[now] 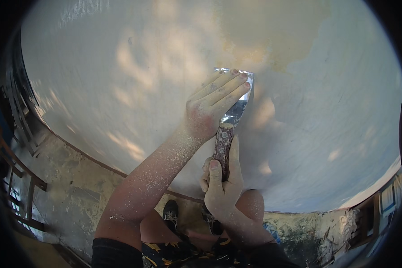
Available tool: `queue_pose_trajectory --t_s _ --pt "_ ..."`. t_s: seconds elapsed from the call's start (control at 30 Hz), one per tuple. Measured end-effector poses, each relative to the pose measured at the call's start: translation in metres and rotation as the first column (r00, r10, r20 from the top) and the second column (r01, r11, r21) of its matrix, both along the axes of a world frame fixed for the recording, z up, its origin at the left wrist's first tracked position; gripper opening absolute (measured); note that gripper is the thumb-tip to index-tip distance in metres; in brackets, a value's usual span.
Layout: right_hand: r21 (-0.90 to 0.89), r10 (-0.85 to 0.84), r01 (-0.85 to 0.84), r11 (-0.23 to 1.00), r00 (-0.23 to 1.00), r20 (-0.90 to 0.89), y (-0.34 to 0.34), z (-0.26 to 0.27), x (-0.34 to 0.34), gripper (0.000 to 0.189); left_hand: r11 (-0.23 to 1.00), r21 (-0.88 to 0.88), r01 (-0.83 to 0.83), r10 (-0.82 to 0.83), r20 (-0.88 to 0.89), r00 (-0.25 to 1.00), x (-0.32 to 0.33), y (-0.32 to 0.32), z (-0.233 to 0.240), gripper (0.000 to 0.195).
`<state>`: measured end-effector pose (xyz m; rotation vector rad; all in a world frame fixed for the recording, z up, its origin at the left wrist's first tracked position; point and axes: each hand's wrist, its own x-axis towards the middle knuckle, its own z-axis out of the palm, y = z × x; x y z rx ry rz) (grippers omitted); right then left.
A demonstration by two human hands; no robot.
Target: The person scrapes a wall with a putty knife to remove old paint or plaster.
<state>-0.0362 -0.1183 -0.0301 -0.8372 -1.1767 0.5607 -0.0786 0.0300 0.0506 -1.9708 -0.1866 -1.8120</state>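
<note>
A wide-bladed paint scraper [236, 112] lies against a pale, plastered wall [154, 100]. Its worn wooden handle, with metal rivets, is wrapped by my right hand [222, 187], the thumb along the near side. My left hand [211, 97] rests flat on the shiny metal blade, fingers stretched towards its straight far edge. The left thumb is hidden. White dust coats both hands and speckles my left forearm. Just beyond the blade edge begins a yellowish-beige patch [274, 37] where the surface coat differs from the paler wall around it.
A wooden chair [30, 181] and some slatted boards [18, 100] are at the left. My shoes [171, 212] stand on a stained concrete floor [73, 187] below the wall. At the lower right is crumbling, dark-stained masonry [301, 238] beside a wooden frame [375, 211].
</note>
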Motion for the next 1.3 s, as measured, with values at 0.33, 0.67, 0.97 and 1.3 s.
queue_pose_trajectory --t_s 0.33,0.67,0.97,1.3 --pt "-0.079 -0.019 0.021 0.997 0.999 0.028 -0.011 0.012 0.006 0.06 0.999 0.017 0.037 -0.038 0.075 0.996 0.006 -0.001 0.005 0.028" --pt "-0.011 -0.021 0.023 1.0 0.989 0.147 -0.003 0.007 0.007 0.061 0.999 -0.018 0.03 -0.029 0.085 0.996 0.002 -0.002 0.019 0.027" --pt "-0.018 -0.004 0.007 1.0 0.993 0.114 -0.011 0.031 0.016 0.058 0.999 0.033 -0.011 0.008 0.075 0.997 0.012 -0.006 0.035 0.028" --pt "-0.013 0.048 -0.047 0.999 0.999 0.024 -0.009 0.076 0.03 0.059 0.999 0.028 0.026 -0.028 0.037 0.999 0.023 -0.01 0.071 0.019"
